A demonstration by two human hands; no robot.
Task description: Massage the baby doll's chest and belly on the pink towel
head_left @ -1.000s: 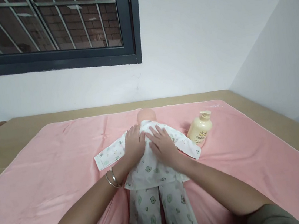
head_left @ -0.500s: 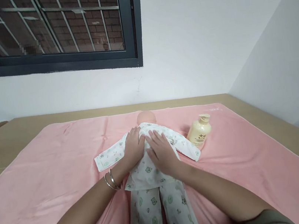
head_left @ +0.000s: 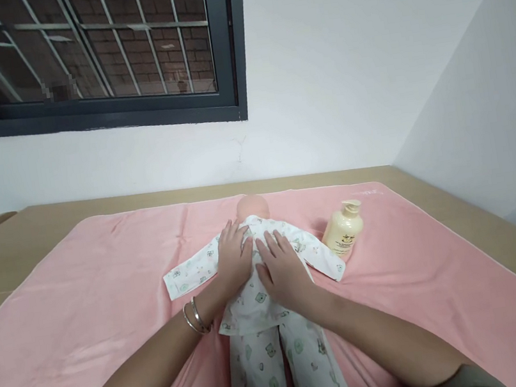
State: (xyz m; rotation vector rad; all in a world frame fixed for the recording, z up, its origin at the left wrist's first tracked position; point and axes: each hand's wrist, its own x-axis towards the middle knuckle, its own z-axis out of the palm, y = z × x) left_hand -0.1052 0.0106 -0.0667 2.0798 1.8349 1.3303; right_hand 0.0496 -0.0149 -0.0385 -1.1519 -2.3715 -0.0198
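A baby doll [head_left: 253,206] in white printed pyjamas [head_left: 266,347] lies on a pink towel [head_left: 84,297], head pointing away from me. My left hand [head_left: 233,255] rests flat on the doll's torso on the left side, fingers stretched out. My right hand [head_left: 283,268] lies flat beside it on the right side of the torso, fingers spread. Both palms press on the shirt and hold nothing. The doll's sleeves stretch out to both sides. Two bangles sit on my left wrist.
A cream pump bottle [head_left: 343,230] stands on the towel just right of the doll's sleeve. The towel covers a tan table [head_left: 14,249] set against a white wall. A barred window [head_left: 86,51] is above left.
Both hands have slid slightly down the doll's torso while staying flat on it. The view has shifted a little.
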